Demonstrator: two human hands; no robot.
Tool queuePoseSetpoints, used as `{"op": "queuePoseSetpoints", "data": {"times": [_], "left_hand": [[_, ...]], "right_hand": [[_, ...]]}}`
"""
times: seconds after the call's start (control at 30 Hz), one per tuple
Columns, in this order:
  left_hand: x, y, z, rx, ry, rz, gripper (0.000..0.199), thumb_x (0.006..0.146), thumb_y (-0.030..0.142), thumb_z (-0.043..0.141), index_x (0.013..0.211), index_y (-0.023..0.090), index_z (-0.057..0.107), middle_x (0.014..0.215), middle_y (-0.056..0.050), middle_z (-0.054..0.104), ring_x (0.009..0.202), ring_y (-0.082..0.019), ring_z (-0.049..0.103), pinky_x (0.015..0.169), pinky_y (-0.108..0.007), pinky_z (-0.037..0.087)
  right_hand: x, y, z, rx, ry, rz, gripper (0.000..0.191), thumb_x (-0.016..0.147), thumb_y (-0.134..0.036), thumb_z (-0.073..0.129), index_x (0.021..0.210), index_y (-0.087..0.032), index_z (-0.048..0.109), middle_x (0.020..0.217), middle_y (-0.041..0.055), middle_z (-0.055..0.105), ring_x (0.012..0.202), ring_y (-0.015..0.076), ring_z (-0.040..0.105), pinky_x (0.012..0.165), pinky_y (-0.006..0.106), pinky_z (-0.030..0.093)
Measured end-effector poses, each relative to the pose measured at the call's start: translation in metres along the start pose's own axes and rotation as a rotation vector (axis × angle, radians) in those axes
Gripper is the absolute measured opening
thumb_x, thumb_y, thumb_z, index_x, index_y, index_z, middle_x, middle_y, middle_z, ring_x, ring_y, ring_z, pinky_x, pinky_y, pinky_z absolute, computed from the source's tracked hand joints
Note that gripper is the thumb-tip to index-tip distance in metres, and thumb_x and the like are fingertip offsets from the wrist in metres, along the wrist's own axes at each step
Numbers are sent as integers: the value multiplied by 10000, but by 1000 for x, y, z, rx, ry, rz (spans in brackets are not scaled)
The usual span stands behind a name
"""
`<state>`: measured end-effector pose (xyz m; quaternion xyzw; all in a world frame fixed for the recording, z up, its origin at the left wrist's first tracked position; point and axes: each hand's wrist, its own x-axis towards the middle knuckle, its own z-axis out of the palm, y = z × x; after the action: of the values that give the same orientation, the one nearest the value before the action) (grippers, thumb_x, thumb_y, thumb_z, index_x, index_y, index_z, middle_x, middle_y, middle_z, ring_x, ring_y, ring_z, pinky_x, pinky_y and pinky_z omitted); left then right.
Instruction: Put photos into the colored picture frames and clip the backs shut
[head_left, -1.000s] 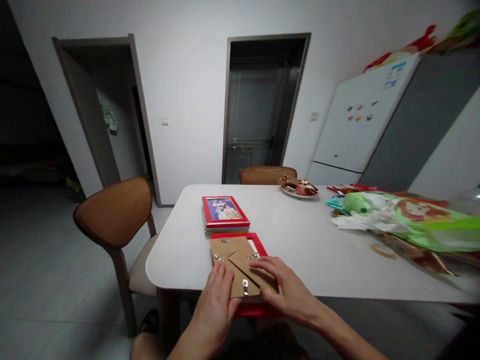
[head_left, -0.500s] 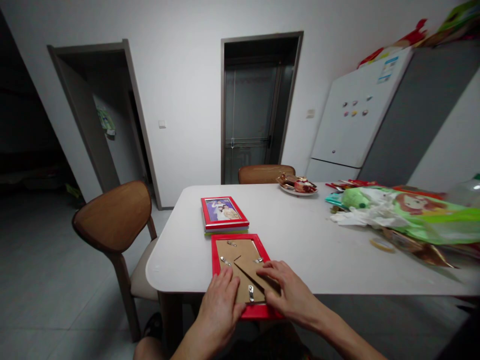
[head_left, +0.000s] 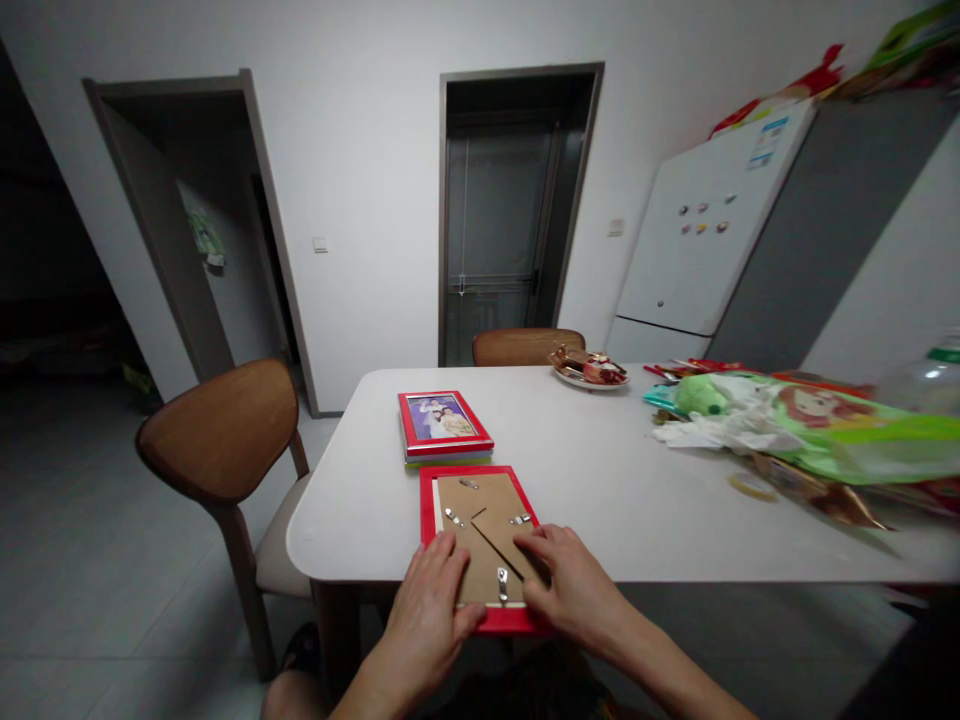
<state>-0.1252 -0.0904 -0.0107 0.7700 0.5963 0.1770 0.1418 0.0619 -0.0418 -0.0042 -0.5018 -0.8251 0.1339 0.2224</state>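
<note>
A red picture frame [head_left: 428,505] lies face down at the near table edge, its brown backing board [head_left: 491,497] showing with a slanted stand flap and several small metal clips. A pale strip shows along the board's left side. My left hand [head_left: 431,598] rests on the lower left of the board and frame, fingers stretched and thumb near the bottom edge. On the right, my right hand [head_left: 574,590] has bent fingers on the flap side of the board and its thumb near the lower right corner. Just beyond lies a stack of frames, topped by a red framed photo [head_left: 448,416].
A plate of wrapped food [head_left: 589,370] stands at the table's far side. Green bags [head_left: 832,430], crumpled tissue and a roll of tape [head_left: 752,487] crowd the right. Brown chairs stand at the left [head_left: 225,430] and far side [head_left: 529,346].
The backing board has shifted right within the red frame: the gap on its right has closed and a pale strip now shows on its left. Both hands stay on it.
</note>
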Motion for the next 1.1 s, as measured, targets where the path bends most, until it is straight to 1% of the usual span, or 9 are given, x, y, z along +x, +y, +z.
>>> {"op": "queuePoseSetpoints", "data": {"times": [0.17, 0.27, 0.33, 0.43, 0.53, 0.73, 0.83, 1.0, 1.1], "left_hand": [[-3, -2, 3, 16, -40, 62, 660, 658, 433, 597, 1204, 121, 399, 1327, -159, 303, 1228, -268, 248, 1009, -468, 202], [-3, -7, 8, 15, -11, 87, 695, 595, 378, 667, 1189, 129, 408, 1316, -153, 331, 1221, -269, 268, 1006, -476, 204], [-2, -10, 10, 2, 30, 90, 645, 586, 319, 683, 1151, 130, 436, 1300, -151, 362, 1208, -260, 298, 1003, -467, 219], [-1, -13, 9, -26, 84, 93, 420, 592, 237, 678, 977, 161, 526, 1244, -123, 446, 1167, -246, 368, 993, -455, 241], [-2, -12, 5, -49, 111, 102, 250, 612, 190, 652, 833, 191, 534, 1192, -81, 503, 1124, -227, 419, 988, -455, 242], [-5, -10, 1, -33, 103, 77, 265, 625, 166, 634, 862, 177, 517, 1213, -103, 481, 1132, -229, 411, 992, -454, 235], [-5, -12, 1, -43, 111, 87, 261, 627, 161, 636, 863, 171, 523, 1208, -102, 485, 1140, -225, 401, 1001, -441, 228], [-5, -16, 3, -50, 131, 91, 258, 647, 222, 641, 879, 169, 543, 1180, -99, 511, 1134, -233, 410, 994, -454, 242], [-5, -17, 5, -43, 152, 99, 236, 676, 248, 617, 889, 173, 546, 1172, -96, 517, 1132, -234, 413, 991, -462, 243]], "right_hand": [[4, -3, 5, 11, -3, -73, 337, 600, -154, 469, 906, -148, 610, 946, 93, 545, 895, 200, 449, 813, 313, 360], [7, -3, 6, -3, -18, -77, 312, 608, -169, 480, 888, -152, 617, 928, 91, 552, 881, 199, 450, 794, 305, 362], [11, -2, 7, -34, -6, -73, 317, 611, -179, 488, 901, -154, 616, 930, 91, 551, 887, 202, 446, 794, 306, 355], [17, -1, 11, -82, 1, -78, 313, 629, -195, 487, 914, -167, 615, 932, 87, 549, 894, 206, 442, 785, 307, 349], [20, -1, 14, -102, -16, -113, 313, 652, -213, 484, 937, -178, 609, 950, 83, 544, 889, 203, 443, 766, 297, 354], [20, -1, 13, -169, -41, -155, 278, 703, -254, 482, 958, -231, 590, 1009, 61, 541, 906, 203, 436, 762, 314, 335], [24, 3, 11, -151, -56, -189, 243, 773, -310, 414, 921, -232, 592, 1021, 54, 535, 906, 190, 436, 758, 304, 326], [38, 11, 14, -221, 11, -98, 301, 817, -337, 344, 984, -191, 548, 1004, 83, 506, 896, 183, 427, 755, 292, 315], [45, 11, 17, -287, 15, -55, 299, 817, -357, 343, 927, -177, 555, 975, 89, 489, 856, 181, 426, 751, 293, 311]]}}
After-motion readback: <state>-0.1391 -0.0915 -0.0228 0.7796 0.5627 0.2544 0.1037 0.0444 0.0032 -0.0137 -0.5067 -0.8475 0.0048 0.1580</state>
